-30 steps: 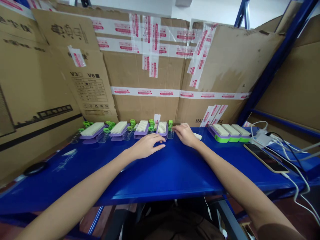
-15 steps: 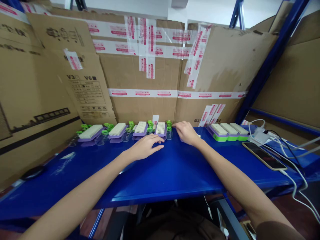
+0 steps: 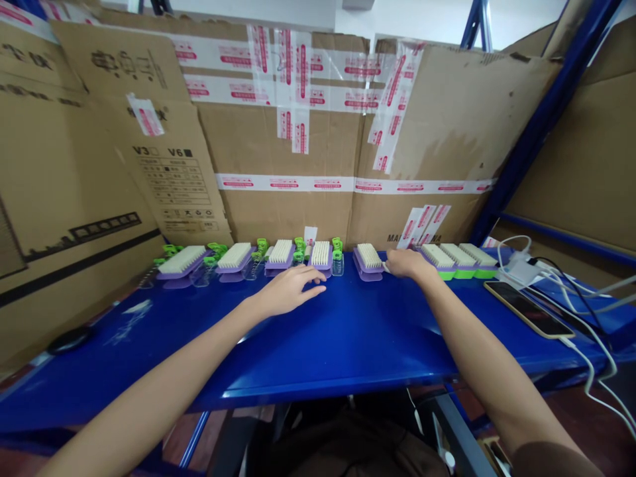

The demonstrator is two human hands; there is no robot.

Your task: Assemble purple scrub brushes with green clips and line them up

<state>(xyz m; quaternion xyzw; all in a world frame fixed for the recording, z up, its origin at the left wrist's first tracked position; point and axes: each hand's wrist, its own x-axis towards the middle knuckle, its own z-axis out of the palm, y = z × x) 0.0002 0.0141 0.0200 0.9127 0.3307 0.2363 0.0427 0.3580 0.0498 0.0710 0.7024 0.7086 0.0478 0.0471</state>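
My left hand (image 3: 291,289) hovers low over the table, palm down, thumb and fingers apart, with nothing in it. Just behind its fingertips lies a purple brush (image 3: 320,255) with cream bristles facing up. To the right, a similar purple brush (image 3: 368,257) rests by itself, bristles up. Close beside that brush's right side is my right hand (image 3: 408,264), its fingers curled together. A small whitish bit shows at its fingertips; what it is, I cannot make out. Past this hand stand several green-based brushes (image 3: 464,258) side by side, the leftmost partly covered by it.
More purple brushes (image 3: 234,257) line the back left, with green clips (image 3: 261,246) on clear plastic pieces between them. A phone (image 3: 527,309), a white charger (image 3: 519,273) and cables lie at right. Taped cardboard (image 3: 288,218) walls the back of the blue table (image 3: 318,351).
My right hand has moved right, from over the separate purple brush to beside the green-based brushes, leaving that purple brush uncovered. My left hand stays in place.
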